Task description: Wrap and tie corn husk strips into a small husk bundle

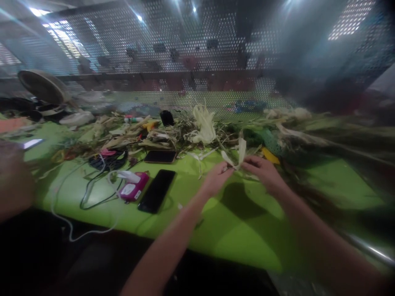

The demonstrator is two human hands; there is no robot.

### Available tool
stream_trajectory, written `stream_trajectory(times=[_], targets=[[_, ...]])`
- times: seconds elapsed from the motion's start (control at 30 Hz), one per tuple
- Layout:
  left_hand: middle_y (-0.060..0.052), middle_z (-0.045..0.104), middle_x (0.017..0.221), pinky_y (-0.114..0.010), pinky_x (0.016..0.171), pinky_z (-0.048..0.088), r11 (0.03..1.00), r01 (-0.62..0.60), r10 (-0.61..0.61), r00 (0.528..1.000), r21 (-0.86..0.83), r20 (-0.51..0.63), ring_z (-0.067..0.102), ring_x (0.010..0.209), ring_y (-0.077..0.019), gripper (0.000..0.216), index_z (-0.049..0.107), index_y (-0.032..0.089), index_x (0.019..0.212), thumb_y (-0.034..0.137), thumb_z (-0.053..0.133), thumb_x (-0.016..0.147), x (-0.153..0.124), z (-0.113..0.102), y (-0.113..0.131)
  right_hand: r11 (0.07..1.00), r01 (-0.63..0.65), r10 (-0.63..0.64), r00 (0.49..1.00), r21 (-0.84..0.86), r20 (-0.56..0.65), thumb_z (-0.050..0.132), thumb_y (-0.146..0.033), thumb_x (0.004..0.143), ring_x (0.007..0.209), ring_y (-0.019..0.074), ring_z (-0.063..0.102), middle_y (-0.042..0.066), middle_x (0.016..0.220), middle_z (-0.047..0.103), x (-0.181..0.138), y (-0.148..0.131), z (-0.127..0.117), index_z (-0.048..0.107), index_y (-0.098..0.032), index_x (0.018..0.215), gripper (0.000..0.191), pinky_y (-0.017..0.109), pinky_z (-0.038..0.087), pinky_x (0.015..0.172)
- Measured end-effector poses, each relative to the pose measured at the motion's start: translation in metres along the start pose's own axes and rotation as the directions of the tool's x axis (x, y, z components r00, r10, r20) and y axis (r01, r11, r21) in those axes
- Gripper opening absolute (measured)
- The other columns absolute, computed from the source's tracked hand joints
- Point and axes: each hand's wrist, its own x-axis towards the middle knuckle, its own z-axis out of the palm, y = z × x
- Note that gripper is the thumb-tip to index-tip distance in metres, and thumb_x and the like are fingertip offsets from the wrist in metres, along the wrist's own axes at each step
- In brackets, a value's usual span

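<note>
Evidently both forearms reach forward over the green surface (240, 242), the left one rising from the bottom middle and the right one slanting in from the lower right corner, so that the hands meet just right of the middle of the view. The left hand (217, 179) has its back turned up and its fingers curled inward; the right hand (262, 169) comes in from the opposite side, its fingers bent towards the left one. Both hands are nearly closed, fingertips pinched on a pale husk-like strip (242, 153) held between them, just above the surface. Its two ends stand up in a V from the fingertips; exactly how each finger grips it is too blurred to tell. A dark shadow lies on the surface beneath the hands.

Just beyond the left hand lie some thin pale scraps (199, 158), and behind them stands a larger pale bunch (204, 127) amid a heap of dry leaves. Near the right hand is a yellow piece (270, 155). To the left are a black phone (156, 191), a second dark phone (160, 156) and a magenta device (135, 187) with whitish labels, whose print is too small to read. Another person's blurred hand (14, 181) is at the far left, beside a lit screen (32, 143).
</note>
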Motion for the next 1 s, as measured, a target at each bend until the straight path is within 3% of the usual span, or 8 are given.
stream_trajectory(times=[0.1, 0.23, 0.37, 0.53, 0.67, 0.77, 1.0], targets=[[-0.002, 0.063, 0.080, -0.027, 0.080, 0.043, 1.000, -0.015, 0.015, 0.999, 0.007, 0.049, 0.055, 0.083, -0.0159, 0.021, 0.067, 0.017, 0.090, 0.034, 0.058, 0.084, -0.001, 0.005, 0.000, 0.998, 0.045, -0.043, 0.998, 0.046, -0.048, 0.072, -0.046, 0.071, 0.068, 0.0165, 0.053, 0.001, 0.070, 0.061, -0.003, -0.003, 0.003, 0.067, -0.018, 0.071, 0.028, 0.029, 0.042, 0.065], [-0.001, 0.063, 0.077, -0.027, 0.077, 0.043, 1.000, 0.030, -0.030, 0.999, 0.004, 0.028, 0.056, 0.078, -0.0156, 0.024, 0.067, 0.016, 0.085, 0.040, 0.063, 0.081, 0.000, 0.009, -0.005, 0.996, 0.052, -0.047, 0.996, 0.066, -0.079, 0.073, -0.044, 0.071, 0.063, 0.0143, 0.049, -0.001, 0.065, 0.057, -0.004, -0.002, 0.007, 0.065, -0.019, 0.068, 0.026, 0.028, 0.039, 0.060], [-0.002, 0.065, 0.080, -0.026, 0.072, 0.041, 0.999, 0.034, -0.035, 0.994, 0.009, 0.101, 0.054, 0.074, -0.0143, 0.023, 0.068, 0.016, 0.088, 0.037, 0.063, 0.080, 0.000, 0.009, -0.009, 0.995, 0.097, -0.101, 0.985, -0.031, -0.139, 0.069, -0.045, 0.074, 0.061, 0.0146, 0.048, -0.001, 0.063, 0.055, -0.004, 0.002, 0.009, 0.060, -0.020, 0.064, 0.029, 0.028, 0.037, 0.058], [0.000, 0.057, 0.066, -0.024, 0.059, 0.032, 0.979, 0.049, -0.058, 0.998, 0.198, 0.039, 0.045, 0.062, -0.0123, 0.024, 0.066, 0.016, 0.078, 0.039, 0.061, 0.081, -0.001, 0.006, -0.009, 0.952, 0.197, -0.243, 0.953, -0.236, -0.184, 0.072, -0.043, 0.077, 0.064, 0.0165, 0.052, 0.001, 0.070, 0.060, -0.006, -0.001, 0.005, 0.062, -0.020, 0.075, 0.025, 0.029, 0.039, 0.060], [0.000, 0.059, 0.067, -0.024, 0.059, 0.032, 0.970, 0.009, -0.028, 0.997, 0.245, 0.076, 0.048, 0.062, -0.0127, 0.020, 0.066, 0.016, 0.073, 0.033, 0.060, 0.081, -0.001, 0.010, -0.009, 0.868, 0.354, -0.395, 0.917, -0.347, -0.053, 0.070, -0.038, 0.081, 0.079, 0.0207, 0.057, 0.005, 0.080, 0.064, -0.010, -0.007, 0.007, 0.070, -0.021, 0.084, 0.017, 0.032, 0.042, 0.071], [0.000, 0.059, 0.065, -0.024, 0.060, 0.034, 0.977, -0.004, -0.019, 0.994, 0.212, 0.106, 0.048, 0.062, -0.0126, 0.018, 0.066, 0.015, 0.070, 0.030, 0.061, 0.079, -0.001, 0.015, -0.010, 0.859, 0.367, -0.398, 0.917, -0.358, -0.016, 0.069, -0.030, 0.081, 0.080, 0.0209, 0.057, 0.005, 0.079, 0.064, -0.010, -0.006, 0.012, 0.069, -0.021, 0.078, 0.010, 0.033, 0.042, 0.073], [0.000, 0.062, 0.069, -0.025, 0.066, 0.038, 0.997, 0.051, -0.061, 0.981, 0.057, 0.185, 0.050, 0.065, -0.0131, 0.022, 0.069, 0.016, 0.077, 0.038, 0.065, 0.076, -0.005, 0.018, -0.008, 0.917, 0.315, -0.347, 0.933, -0.244, -0.099, 0.065, -0.024, 0.079, 0.073, 0.0179, 0.052, 0.002, 0.076, 0.059, -0.008, 0.000, 0.018, 0.059, -0.021, 0.070, 0.011, 0.030, 0.039, 0.066]])
